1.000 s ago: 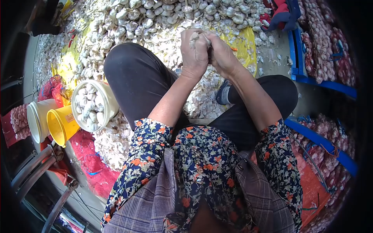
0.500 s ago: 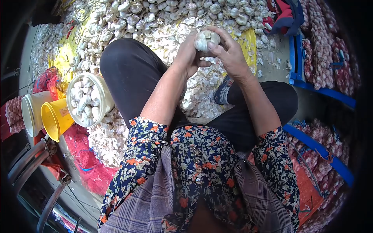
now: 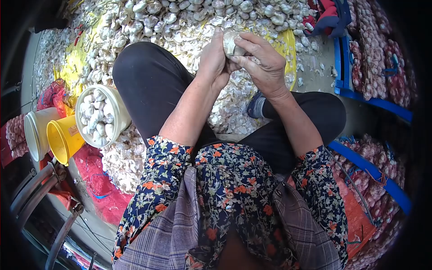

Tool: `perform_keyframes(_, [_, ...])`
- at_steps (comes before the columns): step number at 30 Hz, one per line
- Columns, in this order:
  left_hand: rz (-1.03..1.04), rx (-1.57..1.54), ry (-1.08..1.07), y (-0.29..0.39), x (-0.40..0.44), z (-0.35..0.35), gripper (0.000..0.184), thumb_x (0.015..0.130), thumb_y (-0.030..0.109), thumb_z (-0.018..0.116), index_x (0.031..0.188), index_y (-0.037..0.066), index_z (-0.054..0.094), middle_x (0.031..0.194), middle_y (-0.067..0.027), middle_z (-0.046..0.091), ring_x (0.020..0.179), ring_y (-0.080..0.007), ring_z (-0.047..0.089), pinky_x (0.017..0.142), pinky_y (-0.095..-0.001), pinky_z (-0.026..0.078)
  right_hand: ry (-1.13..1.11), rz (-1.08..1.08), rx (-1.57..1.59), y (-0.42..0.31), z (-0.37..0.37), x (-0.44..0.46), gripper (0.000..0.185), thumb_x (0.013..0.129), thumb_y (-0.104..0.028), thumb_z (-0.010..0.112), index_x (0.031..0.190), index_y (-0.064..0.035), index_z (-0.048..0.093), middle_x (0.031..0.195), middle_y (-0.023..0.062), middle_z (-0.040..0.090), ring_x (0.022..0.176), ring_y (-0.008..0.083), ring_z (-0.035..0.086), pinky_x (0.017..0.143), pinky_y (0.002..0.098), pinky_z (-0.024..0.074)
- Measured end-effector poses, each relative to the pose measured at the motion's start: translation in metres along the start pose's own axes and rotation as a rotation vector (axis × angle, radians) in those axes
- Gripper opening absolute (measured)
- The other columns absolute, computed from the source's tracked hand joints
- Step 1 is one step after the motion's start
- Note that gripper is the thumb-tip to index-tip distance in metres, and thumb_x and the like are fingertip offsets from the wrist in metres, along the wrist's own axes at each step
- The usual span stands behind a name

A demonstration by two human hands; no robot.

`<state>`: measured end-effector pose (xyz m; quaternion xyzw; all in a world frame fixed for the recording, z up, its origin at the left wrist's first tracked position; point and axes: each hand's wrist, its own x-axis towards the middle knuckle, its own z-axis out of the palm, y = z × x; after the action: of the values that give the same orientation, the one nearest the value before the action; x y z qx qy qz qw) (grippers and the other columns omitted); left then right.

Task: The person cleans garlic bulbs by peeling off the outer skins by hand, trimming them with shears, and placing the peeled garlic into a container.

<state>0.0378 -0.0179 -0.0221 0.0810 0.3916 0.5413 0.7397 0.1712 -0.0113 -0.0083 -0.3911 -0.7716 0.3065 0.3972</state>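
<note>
A whitish garlic bulb (image 3: pixel 230 43) is held up between both hands, above a litter of papery garlic skins (image 3: pixel 236 105). My left hand (image 3: pixel 214 60) cups it from the left, fingers curled behind and below. On the right side, my right hand (image 3: pixel 263 63) pinches the bulb's outer skin between thumb and fingers. Part of the bulb is covered by the fingers. Beyond the hands lies a broad heap of garlic bulbs (image 3: pixel 180 13).
A white bucket (image 3: pixel 124 118) of garlic bulbs stands by my left knee, beside a yellow bucket (image 3: pixel 67 135) and another white bucket (image 3: pixel 33 135). Red net bags (image 3: pixel 101 189) lie nearby. Blue-framed racks (image 3: pixel 373 168) and bagged garlic (image 3: pixel 373 58) line the right side.
The bulb has turned in the hands. My right thumb and fingers have shifted from resting around it to pinching its skin, and the left fingers have closed in.
</note>
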Motion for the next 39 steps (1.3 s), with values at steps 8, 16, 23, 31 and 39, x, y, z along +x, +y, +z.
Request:
perform_keyframes(8, [0.219, 0.132, -0.159, -0.004, -0.004, -0.002, 0.044, 0.1, 0.043, 0.03, 0.106, 0.005, 0.053, 0.087, -0.0051, 0.06, 0.071, -0.0115, 0.058, 0.055, -0.0244, 0.048, -0.016, 0.367, 0.479, 0.0, 0.002, 0.011, 0.043, 0.088, -0.03, 0.061, 0.122, -0.0035, 0.053, 0.109, 0.0091, 0.058, 0.101, 0.0157, 0.056, 0.079, 0.0283, 0.0494])
perform_keyframes(16, [0.388, 0.532, -0.174, 0.003, -0.015, -0.001, 0.055, 0.098, 0.051, 0.03, 0.099, 0.002, 0.055, 0.075, -0.0022, 0.054, 0.063, -0.0084, 0.05, 0.055, -0.0234, 0.042, -0.035, 0.562, 0.698, -0.005, 0.014, 0.013, 0.047, 0.086, -0.038, 0.063, 0.113, -0.0015, 0.052, 0.089, 0.0068, 0.058, 0.068, 0.009, 0.056, 0.055, 0.0232, 0.0474])
perform_keyframes(23, [0.377, 0.406, -0.101, -0.005, -0.009, 0.001, 0.061, 0.095, 0.059, 0.029, 0.089, 0.004, 0.056, 0.069, -0.0011, 0.054, 0.055, -0.0079, 0.048, 0.046, -0.0231, 0.04, 0.235, 0.547, 0.681, -0.009, 0.027, 0.01, 0.03, 0.083, -0.026, 0.065, 0.095, 0.0007, 0.06, 0.071, 0.0023, 0.058, 0.052, 0.0074, 0.053, 0.04, 0.0223, 0.0421])
perform_keyframes(31, [0.451, 0.518, 0.07, -0.031, 0.004, 0.003, 0.06, 0.097, 0.053, 0.029, 0.076, 0.003, 0.056, 0.063, -0.002, 0.051, 0.052, -0.0072, 0.045, 0.046, -0.024, 0.038, 0.426, 0.753, 0.883, -0.005, 0.042, 0.018, 0.019, 0.083, -0.019, 0.06, 0.079, -0.0009, 0.063, 0.069, 0.0041, 0.06, 0.056, 0.0095, 0.056, 0.05, 0.0224, 0.0445])
perform_keyframes(39, [0.388, 0.18, -0.057, -0.032, 0.007, -0.01, 0.048, 0.098, 0.048, 0.034, 0.094, 0.004, 0.055, 0.069, -0.0019, 0.055, 0.049, -0.008, 0.045, 0.042, -0.0225, 0.034, 0.356, 0.804, 1.028, 0.009, 0.033, 0.016, 0.034, 0.094, -0.03, 0.048, 0.086, -0.0005, 0.064, 0.072, 0.0053, 0.063, 0.055, 0.0115, 0.058, 0.041, 0.0249, 0.043])
